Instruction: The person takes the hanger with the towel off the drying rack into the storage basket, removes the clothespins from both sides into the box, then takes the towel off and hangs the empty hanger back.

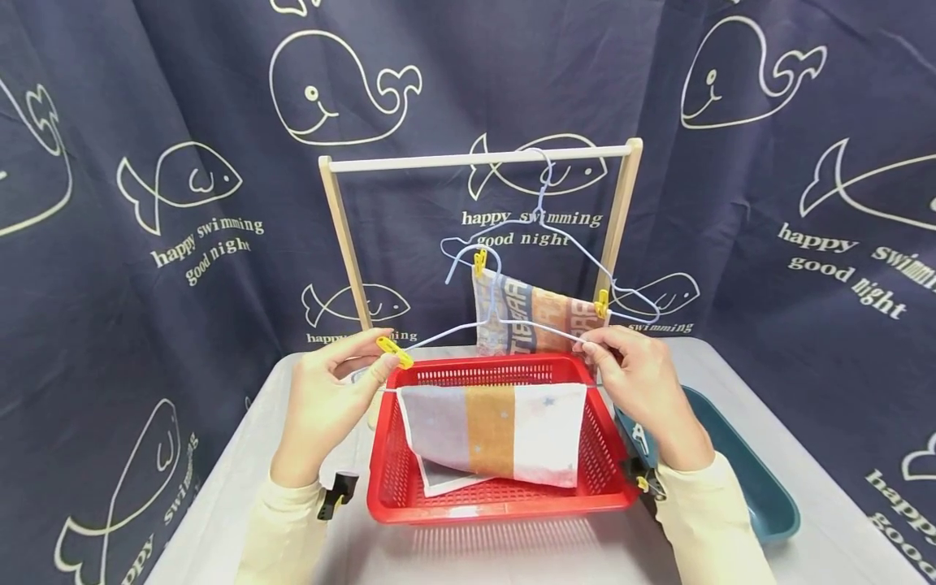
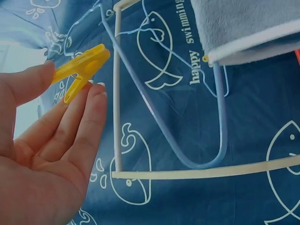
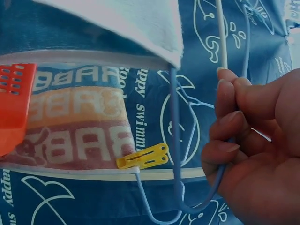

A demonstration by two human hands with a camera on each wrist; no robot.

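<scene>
My left hand (image 1: 310,406) pinches a yellow clothespin (image 1: 395,353) between thumb and fingertips, at the left end of a blue wire hanger (image 1: 543,327). In the left wrist view, the pin's jaws point toward the hanger's sloping arm. The right hand (image 1: 651,386) grips that hanger's right shoulder, fingers curled round the wire (image 3: 176,140). Over the hanger's bottom bar hangs a small towel (image 1: 490,431) with lilac, ochre and white bands, its rear layer partly hidden. The towel overlaps the red basket (image 1: 504,512) in the head view.
Behind stands a wooden rack (image 1: 439,162) with a second hanger (image 1: 585,248) hooked on its bar. A lettered towel (image 1: 548,313) hangs there from yellow clothespins (image 1: 480,262). A teal tray (image 1: 753,479) sits at right on the white table (image 1: 212,528), partly behind the right arm.
</scene>
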